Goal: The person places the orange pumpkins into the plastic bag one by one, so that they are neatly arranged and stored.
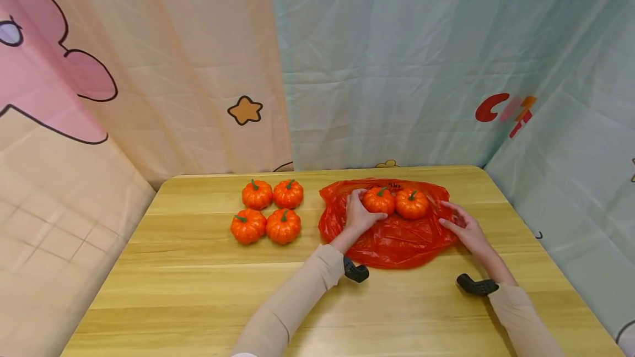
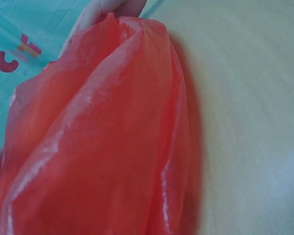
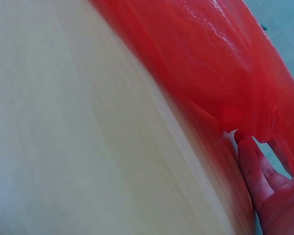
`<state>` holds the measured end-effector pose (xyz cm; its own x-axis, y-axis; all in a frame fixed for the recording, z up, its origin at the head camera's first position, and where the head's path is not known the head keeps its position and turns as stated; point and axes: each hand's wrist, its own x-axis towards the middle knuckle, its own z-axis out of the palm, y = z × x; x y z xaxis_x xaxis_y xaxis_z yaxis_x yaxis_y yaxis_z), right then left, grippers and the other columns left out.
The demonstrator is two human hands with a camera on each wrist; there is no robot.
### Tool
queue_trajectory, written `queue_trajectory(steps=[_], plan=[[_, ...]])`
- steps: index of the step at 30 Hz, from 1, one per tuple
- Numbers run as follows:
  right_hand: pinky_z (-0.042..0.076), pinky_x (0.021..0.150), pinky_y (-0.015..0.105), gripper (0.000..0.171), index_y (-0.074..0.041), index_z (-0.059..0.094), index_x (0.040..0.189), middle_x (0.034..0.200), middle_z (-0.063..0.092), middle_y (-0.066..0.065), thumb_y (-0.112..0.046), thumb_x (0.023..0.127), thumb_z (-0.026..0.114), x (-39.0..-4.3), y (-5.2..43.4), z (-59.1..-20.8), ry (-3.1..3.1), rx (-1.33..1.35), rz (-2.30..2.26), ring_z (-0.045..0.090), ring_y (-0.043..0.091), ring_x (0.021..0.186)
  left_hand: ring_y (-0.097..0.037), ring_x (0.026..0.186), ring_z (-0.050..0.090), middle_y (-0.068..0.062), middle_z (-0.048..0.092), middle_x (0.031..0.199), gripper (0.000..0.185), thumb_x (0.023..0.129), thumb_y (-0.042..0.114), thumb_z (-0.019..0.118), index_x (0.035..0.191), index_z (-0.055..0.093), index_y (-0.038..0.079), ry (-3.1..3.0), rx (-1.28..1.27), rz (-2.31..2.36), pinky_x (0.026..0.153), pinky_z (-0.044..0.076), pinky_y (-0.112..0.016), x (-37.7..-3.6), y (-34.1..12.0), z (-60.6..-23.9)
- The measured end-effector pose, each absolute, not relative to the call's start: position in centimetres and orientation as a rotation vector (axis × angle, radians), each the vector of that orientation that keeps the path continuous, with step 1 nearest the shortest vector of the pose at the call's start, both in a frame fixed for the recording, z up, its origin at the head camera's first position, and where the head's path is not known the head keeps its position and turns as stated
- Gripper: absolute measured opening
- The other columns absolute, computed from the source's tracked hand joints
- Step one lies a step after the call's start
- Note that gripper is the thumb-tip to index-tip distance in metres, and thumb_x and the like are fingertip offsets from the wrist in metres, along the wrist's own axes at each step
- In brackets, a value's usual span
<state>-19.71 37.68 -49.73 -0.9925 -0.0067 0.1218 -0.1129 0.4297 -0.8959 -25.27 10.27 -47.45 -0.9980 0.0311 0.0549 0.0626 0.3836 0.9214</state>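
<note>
A person sits at a wooden desk [image 1: 198, 291]. Two orange toy pumpkins [image 1: 395, 203] lie side by side on a red plastic bag [image 1: 392, 241], right of centre. The left hand [image 1: 359, 215] curls round the left pumpkin of the pair; the right hand [image 1: 463, 227] rests with fingers spread on the bag's right edge. Four more pumpkins [image 1: 268, 211] wait in a square, well apart to the left, so the bagging looks about a third done.

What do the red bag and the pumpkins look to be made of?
Red bag: thin glossy plastic film, going by its translucency, crinkles and highlights. Pumpkins: probably moulded plastic or foam, being uniformly orange, smooth and slightly shiny. Table: pale wood or wood-look laminate.
</note>
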Motion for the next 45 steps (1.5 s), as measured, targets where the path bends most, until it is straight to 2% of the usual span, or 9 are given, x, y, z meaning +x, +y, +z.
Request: queue_trajectory(steps=[3, 6, 10, 13, 16, 19, 26, 37, 45], plan=[[0.040, 0.082, 0.000, 0.055, 0.001, 0.036, 0.144, 0.144, 0.035, 0.022, -0.021, 0.097, 0.056, -19.8, 37.6, -49.6, -2.584, 0.096, 1.610, 0.043, -0.017, 0.100, -0.030, 0.118, 0.050, -0.012, 0.050, 0.127, 0.070, 0.069, 0.018, 0.086, 0.126, 0.047, 0.009, -2.591, -0.101, -1.723, 0.103, 0.044, -0.044, -25.2, 10.3, -47.4], [0.040, 0.081, 0.001, 0.055, 0.002, 0.035, 0.144, 0.144, 0.033, 0.026, -0.020, 0.097, 0.056, -19.8, 37.6, -49.5, -2.586, 0.103, 1.609, 0.043, -0.018, 0.099, -0.031, 0.120, 0.050, -0.013, 0.051, 0.129, 0.067, 0.071, 0.018, 0.085, 0.127, 0.048, 0.009, -2.588, -0.122, -1.712, 0.104, 0.043, -0.045, -25.0, 10.3, -47.4], [0.043, 0.081, 0.002, 0.055, 0.002, 0.035, 0.144, 0.138, 0.043, 0.005, -0.019, 0.097, 0.056, -19.8, 37.6, -49.6, -2.577, 0.107, 1.627, 0.046, -0.017, 0.098, -0.032, 0.121, 0.050, -0.014, 0.052, 0.130, 0.066, 0.073, 0.019, 0.084, 0.128, 0.049, 0.007, -2.586, -0.152, -1.681, 0.105, 0.043, -0.046, -24.9, 10.3, -47.4], [0.043, 0.081, 0.003, 0.055, 0.002, 0.035, 0.144, 0.132, 0.042, -0.013, -0.019, 0.097, 0.057, -19.8, 37.6, -49.6, -2.566, 0.110, 1.641, 0.047, -0.016, 0.098, -0.032, 0.121, 0.050, -0.014, 0.053, 0.131, 0.066, 0.074, 0.019, 0.083, 0.130, 0.049, 0.006, -2.592, -0.164, -1.661, 0.105, 0.042, -0.047, -24.8, 10.2, -47.3], [0.043, 0.081, 0.002, 0.056, 0.002, 0.035, 0.144, 0.129, 0.041, -0.019, -0.019, 0.097, 0.057, -19.8, 37.6, -49.7, -2.561, 0.109, 1.646, 0.047, -0.017, 0.098, -0.032, 0.122, 0.049, -0.014, 0.053, 0.131, 0.066, 0.075, 0.019, 0.082, 0.131, 0.049, 0.006, -2.598, -0.170, -1.658, 0.105, 0.042, -0.047, -24.6, 10.2, -47.1], [0.042, 0.081, 0.002, 0.055, 0.001, 0.036, 0.144, 0.133, 0.043, -0.013, -0.019, 0.097, 0.057, -19.8, 37.5, -49.7, -2.559, 0.102, 1.645, 0.046, -0.018, 0.100, -0.032, 0.123, 0.049, -0.013, 0.053, 0.133, 0.066, 0.077, 0.018, 0.081, 0.133, 0.049, 0.006, -2.603, -0.168, -1.678, 0.105, 0.042, -0.048, -24.4, 10.1, -46.9], [0.040, 0.082, 0.001, 0.055, 0.002, 0.035, 0.144, 0.143, 0.039, 0.013, -0.018, 0.097, 0.056, -19.9, 37.6, -49.6, -2.566, 0.111, 1.617, 0.043, -0.019, 0.102, -0.031, 0.123, 0.049, -0.011, 0.054, 0.133, 0.063, 0.077, 0.017, 0.080, 0.132, 0.051, 0.010, -2.604, -0.191, -1.693, 0.105, 0.042, -0.047, -24.1, 9.8, -46.0], [0.037, 0.083, -0.001, 0.060, 0.002, 0.030, 0.147, 0.147, 0.033, 0.023, -0.021, 0.098, 0.056, -19.7, 37.5, -49.3, -2.582, 0.100, 1.595, 0.038, -0.022, 0.102, -0.036, 0.128, 0.046, -0.014, 0.050, 0.139, 0.062, 0.080, 0.010, 0.076, 0.135, 0.049, 0.009, -2.521, -0.270, -1.794, 0.102, 0.044, -0.049, -23.5, 7.5, -43.4], [0.035, 0.084, -0.002, 0.060, 0.002, 0.030, 0.146, 0.148, 0.030, 0.027, -0.021, 0.098, 0.056, -19.7, 37.5, -49.3, -2.589, 0.105, 1.579, 0.033, -0.023, 0.104, -0.035, 0.130, 0.044, -0.008, 0.049, 0.141, 0.061, 0.080, 0.010, 0.076, 0.135, 0.050, 0.015, -2.475, -0.288, -1.795, 0.103, 0.043, -0.050, -22.5, 5.5, -42.1]])
